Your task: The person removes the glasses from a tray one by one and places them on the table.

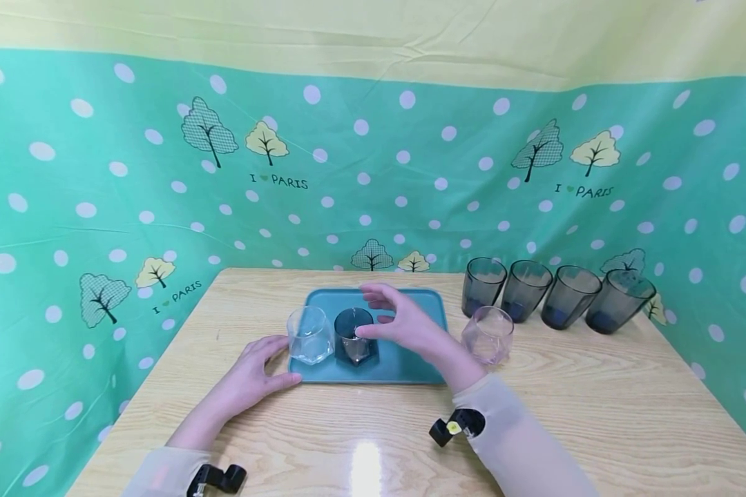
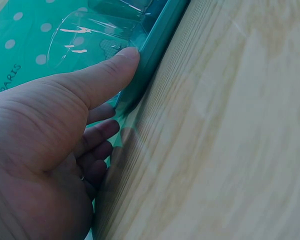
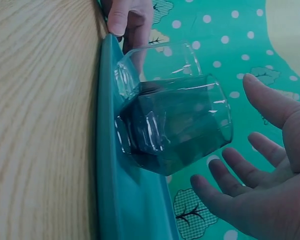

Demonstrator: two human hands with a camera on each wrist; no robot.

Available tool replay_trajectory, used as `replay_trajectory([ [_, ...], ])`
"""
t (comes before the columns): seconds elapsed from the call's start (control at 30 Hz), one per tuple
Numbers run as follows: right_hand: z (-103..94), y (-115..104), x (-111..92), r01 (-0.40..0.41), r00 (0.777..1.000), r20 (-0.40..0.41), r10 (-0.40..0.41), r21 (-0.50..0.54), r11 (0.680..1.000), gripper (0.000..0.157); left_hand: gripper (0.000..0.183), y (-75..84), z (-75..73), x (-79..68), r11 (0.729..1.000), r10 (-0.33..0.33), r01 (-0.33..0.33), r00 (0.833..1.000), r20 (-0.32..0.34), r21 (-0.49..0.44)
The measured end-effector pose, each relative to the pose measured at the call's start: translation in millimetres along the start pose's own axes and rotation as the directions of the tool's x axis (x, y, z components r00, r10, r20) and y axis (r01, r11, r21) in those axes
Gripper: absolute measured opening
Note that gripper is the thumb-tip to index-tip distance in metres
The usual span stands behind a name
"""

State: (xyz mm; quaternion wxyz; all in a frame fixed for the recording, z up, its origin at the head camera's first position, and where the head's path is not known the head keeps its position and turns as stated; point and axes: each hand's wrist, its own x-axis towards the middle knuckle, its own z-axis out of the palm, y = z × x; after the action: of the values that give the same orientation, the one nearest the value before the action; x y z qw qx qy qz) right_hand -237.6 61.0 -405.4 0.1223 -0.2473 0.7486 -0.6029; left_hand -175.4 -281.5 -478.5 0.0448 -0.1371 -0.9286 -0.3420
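Note:
A blue-green rectangular tray [image 1: 404,369] lies on the wooden table. Two faceted tumblers stand side by side at its left: a clear glass [image 1: 309,342] and a dark grey glass [image 1: 351,342]. My left hand [image 1: 249,379] holds the tray's front left corner, thumb on the rim and fingers along the left side, beside the clear glass. Over the tray, just right of the dark glass, my right hand [image 1: 407,326] is spread with thumb and fingers apart. In the right wrist view a gap shows between the right hand [image 3: 275,165] and the glass's rim.
Right of the tray stands a pinkish clear faceted glass [image 1: 488,337], close to my right forearm. Several tall smoky glasses [image 1: 528,293] form a row at the table's back right. A green dotted cloth [image 1: 404,179] hangs behind the table.

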Motion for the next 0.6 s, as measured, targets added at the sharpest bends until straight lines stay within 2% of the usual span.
replay_trajectory([
  [0.6, 11.5, 19, 1, -0.074, 0.996, 0.046, 0.077, -0.073, 0.995, 0.094, 0.087, 1.2, -0.6, -0.6, 1.0, 0.0, 0.0, 1.0, 0.002, -0.002],
])
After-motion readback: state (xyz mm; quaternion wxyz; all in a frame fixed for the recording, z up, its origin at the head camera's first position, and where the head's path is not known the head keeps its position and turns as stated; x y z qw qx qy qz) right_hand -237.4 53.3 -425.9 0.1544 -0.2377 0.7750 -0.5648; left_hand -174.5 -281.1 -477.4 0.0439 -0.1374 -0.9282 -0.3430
